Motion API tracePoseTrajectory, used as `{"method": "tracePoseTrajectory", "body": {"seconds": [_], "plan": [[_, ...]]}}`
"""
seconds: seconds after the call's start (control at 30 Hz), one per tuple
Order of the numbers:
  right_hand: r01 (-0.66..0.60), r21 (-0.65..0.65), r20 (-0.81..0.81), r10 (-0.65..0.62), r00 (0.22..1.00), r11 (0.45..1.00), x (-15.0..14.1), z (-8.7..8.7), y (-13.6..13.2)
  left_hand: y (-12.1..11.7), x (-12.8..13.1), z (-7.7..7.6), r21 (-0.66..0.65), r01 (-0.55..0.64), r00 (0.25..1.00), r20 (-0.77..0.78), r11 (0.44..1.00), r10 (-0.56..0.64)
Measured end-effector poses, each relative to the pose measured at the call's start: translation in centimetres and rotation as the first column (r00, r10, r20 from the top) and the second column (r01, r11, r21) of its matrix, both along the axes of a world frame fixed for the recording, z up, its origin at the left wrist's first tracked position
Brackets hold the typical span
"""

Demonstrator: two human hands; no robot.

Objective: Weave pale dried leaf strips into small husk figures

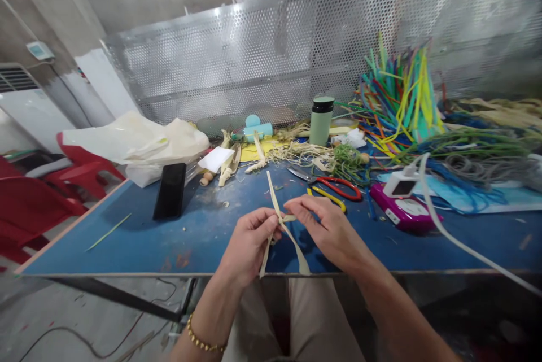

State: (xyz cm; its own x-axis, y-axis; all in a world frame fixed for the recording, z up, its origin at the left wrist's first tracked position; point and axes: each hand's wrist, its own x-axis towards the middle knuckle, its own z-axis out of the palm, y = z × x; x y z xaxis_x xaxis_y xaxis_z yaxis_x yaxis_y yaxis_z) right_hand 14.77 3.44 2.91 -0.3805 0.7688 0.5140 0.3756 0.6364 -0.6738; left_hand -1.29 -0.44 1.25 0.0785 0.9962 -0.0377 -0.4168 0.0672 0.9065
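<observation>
My left hand [249, 243] and my right hand [328, 226] meet over the front edge of the blue table [139, 240]. Both pinch a pale, flat leaf strip [273, 195] that is knotted or folded between the fingertips. One end of the strip points up and away. Two tails hang down toward my lap. A bead bracelet [203, 342] sits on my left wrist.
Red-handled scissors [334, 184] lie just beyond my right hand. A black phone [170, 190] leans at the left, beside a white plastic bag [135, 144]. A green flask [322, 120], coloured strips [400, 94], a pink device [402, 209] with a white cable [461, 243], and red chairs [42, 192] are around.
</observation>
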Motion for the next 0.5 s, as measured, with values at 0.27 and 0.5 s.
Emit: {"method": "tracePoseTrajectory", "body": {"seconds": [0.27,0.5], "plan": [[-0.056,0.004,0.024,0.055,0.998,0.998,0.4,-0.4,-0.2,0.0,0.0,0.0,0.037,-0.029,0.988,-0.153,0.999,0.034],[-0.061,0.022,0.051,0.059,0.997,0.998,0.2,-0.8,-0.5,0.2,0.3,-0.8,0.142,-0.056,0.944,-0.315,0.988,0.099]]}}
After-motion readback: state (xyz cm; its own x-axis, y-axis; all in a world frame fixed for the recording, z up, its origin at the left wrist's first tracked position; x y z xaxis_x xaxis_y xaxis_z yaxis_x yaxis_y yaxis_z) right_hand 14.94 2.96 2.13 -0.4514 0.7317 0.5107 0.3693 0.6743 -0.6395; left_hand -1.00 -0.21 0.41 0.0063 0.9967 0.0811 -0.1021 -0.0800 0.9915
